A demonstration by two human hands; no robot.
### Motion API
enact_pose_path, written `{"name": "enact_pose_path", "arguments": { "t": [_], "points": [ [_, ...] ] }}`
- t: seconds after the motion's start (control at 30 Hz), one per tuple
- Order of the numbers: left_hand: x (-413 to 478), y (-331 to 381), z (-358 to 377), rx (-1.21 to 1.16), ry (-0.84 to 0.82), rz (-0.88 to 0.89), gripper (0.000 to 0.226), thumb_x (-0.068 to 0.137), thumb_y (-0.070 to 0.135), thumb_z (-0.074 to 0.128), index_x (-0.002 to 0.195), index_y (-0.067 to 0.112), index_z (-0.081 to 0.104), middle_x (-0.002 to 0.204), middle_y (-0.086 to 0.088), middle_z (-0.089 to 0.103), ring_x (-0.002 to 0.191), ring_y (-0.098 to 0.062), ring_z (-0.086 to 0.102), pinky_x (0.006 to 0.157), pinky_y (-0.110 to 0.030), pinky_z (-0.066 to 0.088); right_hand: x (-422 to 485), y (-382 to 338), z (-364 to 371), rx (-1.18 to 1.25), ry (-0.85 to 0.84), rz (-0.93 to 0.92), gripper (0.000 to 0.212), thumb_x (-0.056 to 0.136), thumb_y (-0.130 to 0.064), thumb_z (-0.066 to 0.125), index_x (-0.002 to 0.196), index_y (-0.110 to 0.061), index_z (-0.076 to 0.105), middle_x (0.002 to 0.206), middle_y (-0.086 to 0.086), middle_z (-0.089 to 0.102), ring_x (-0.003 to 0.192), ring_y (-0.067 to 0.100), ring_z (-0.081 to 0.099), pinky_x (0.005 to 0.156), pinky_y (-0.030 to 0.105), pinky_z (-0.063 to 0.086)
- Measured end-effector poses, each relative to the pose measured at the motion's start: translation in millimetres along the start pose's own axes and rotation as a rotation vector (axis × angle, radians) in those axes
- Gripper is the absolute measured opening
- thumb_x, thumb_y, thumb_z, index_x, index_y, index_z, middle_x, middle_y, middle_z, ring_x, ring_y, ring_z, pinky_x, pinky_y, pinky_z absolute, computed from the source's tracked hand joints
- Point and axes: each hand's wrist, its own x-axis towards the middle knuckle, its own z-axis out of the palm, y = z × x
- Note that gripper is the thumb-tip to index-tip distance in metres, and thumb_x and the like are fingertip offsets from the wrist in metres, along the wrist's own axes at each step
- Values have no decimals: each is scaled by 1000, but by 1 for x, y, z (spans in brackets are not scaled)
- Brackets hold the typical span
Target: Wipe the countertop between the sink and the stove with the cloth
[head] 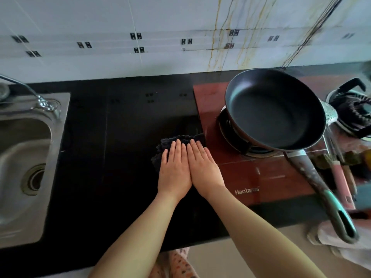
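Observation:
A dark cloth [168, 142] lies flat on the black countertop [120, 157], right beside the left edge of the red-brown stove [208, 101]. My left hand [173, 169] and my right hand [201, 166] rest side by side on the cloth, palms down, fingers straight and pointing away from me. Both hands press on the cloth rather than grip it. Most of the cloth is hidden under them. The steel sink [24, 157] sits at the far left.
A dark frying pan [275, 109] stands on the stove's left burner, its handle [325, 191] reaching out over the counter's front edge. A tap [42, 101] stands behind the sink. Utensils and a second burner [353, 111] crowd the far right. A tiled wall runs behind.

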Motion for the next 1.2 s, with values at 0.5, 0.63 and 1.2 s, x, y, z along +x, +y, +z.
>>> {"name": "enact_pose_path", "arguments": {
  "t": [0.5, 0.63, 1.2],
  "points": [
    [-110, 26, -2, 47, -94, 81, 59, 90, 26, 28, 143, 0, 28, 150, -21, 28, 141, -32, 19, 113, -49, 18, -121, -21, 15, 84, -13, 9, 67, 82, -23, 63, 141, -7, 36, 149, 13, 36, 139, 24, 29, 114, 41, 24],
    [-128, 30, -4, 7, -99, 127, 57, 88, 24, 28, 139, -1, 36, 146, -21, 36, 138, -33, 29, 110, -49, 24, -141, -23, 21, 108, -45, 16, 75, 77, -21, 72, 142, -7, 36, 150, 12, 33, 140, 25, 27, 110, 41, 16],
    [-139, -97, -20, 5, -71, 56, 57, 95, 30, 30, 146, 8, 18, 155, -10, 18, 144, -18, 9, 113, -38, 4, -85, -142, 23, 61, -48, -72, 77, 91, -21, 52, 147, 1, 4, 155, 19, -5, 142, 32, -11, 115, 46, -3]
  ]
}}
